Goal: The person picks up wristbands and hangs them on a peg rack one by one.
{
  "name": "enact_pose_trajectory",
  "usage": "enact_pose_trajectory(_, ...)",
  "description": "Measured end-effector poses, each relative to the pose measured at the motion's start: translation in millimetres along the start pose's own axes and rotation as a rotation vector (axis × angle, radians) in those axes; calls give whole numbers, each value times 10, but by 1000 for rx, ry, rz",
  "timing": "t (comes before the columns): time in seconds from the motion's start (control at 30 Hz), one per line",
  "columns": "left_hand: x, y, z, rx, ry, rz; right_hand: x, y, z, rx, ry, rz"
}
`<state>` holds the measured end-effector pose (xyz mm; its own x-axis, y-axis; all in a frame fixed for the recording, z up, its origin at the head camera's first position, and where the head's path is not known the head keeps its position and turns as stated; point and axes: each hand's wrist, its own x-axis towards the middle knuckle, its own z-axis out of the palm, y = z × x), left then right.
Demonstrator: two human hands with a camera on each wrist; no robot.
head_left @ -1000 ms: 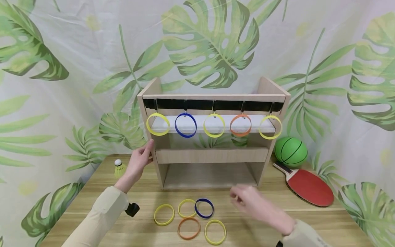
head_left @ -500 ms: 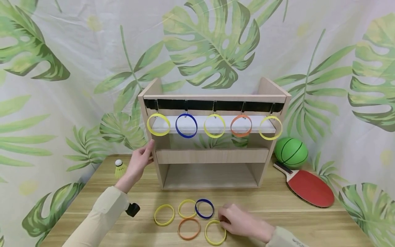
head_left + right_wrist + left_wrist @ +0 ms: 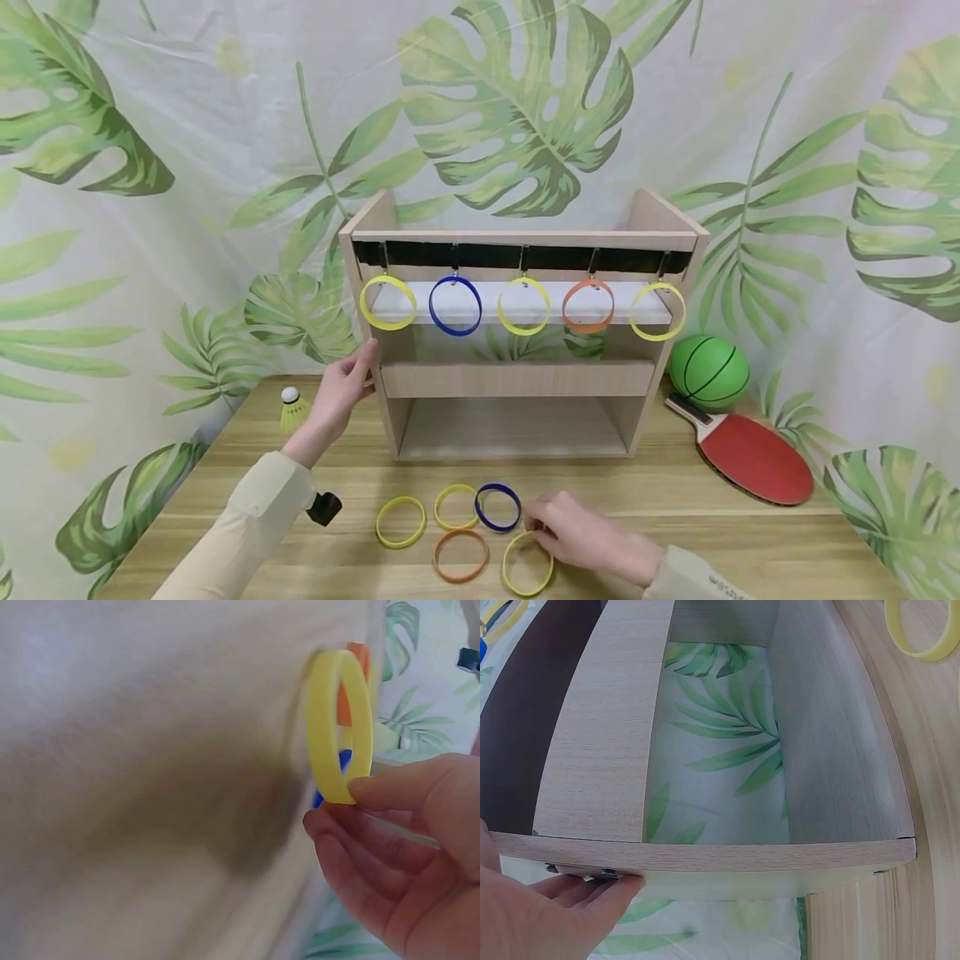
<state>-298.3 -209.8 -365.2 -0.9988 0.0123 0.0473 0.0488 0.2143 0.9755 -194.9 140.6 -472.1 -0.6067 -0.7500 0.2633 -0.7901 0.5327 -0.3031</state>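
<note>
Ring (image 3: 322, 727), yellow, is pinched in the right hand (image 3: 576, 533) over the near part of the table (image 3: 337, 567), thumb and fingertips meeting on its band. The right wrist view gives me that pinch, the band turned nearly edge-on; from the head I see a round hoop with fingers at its upper right. Whether its lower edge touches the tabletop I can't quite tell from here.

Just beside those fingertips lies a blue hoop (image 3: 498, 529), its left edge overlapping a yellow hoop (image 3: 436, 507) in my view; an orange hoop (image 3: 461, 580) and a further yellow band (image 3: 399, 546) lie near.

The left hand (image 3: 341, 387) is on the wooden rack (image 3: 517, 380), thumb at the front edge. My left wrist view adds what the head camera hides: fingers laid straight along the outer face, by small dark fittings (image 3: 609, 872).

Lettering (image 3: 723, 587) on the right sleeve (image 3: 678, 575) is too small for me to read.

Hooks (image 3: 524, 262) on the rack's black strip (image 3: 487, 256) carry five hanging hoops (image 3: 523, 333): yellow, blue, yellow, orange, yellow. Leaf-print cloth (image 3: 210, 167) shows through its open middle. Farther out I have a shuttlecock (image 3: 294, 410), a green ball (image 3: 708, 371) and a red paddle (image 3: 757, 458).
</note>
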Motion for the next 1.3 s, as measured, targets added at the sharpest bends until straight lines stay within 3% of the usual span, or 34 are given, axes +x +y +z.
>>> enact_pose_trajectory(0.2, -4, 1, -11, 5, -1, 0, 150, -82, -326, -8, 40, -28)
enact_pose_trajectory(0.5, -10, -7, -10, 2, -5, 1, 626, -373, -1086, -145, 103, -122)
enact_pose_trajectory(0.83, -21, -24, -3, -1, -5, 1, 1382, -725, -1902, -193, 352, -301)
enact_pose_trajectory(1.03, -16, -18, 2, 14, 0, 14, 1749, -879, -2125, -196, 416, -315)
enact_pose_trajectory(1.3, -11, -22, -6, 19, -1, 21, 2096, -973, -2218, -231, 382, -249)
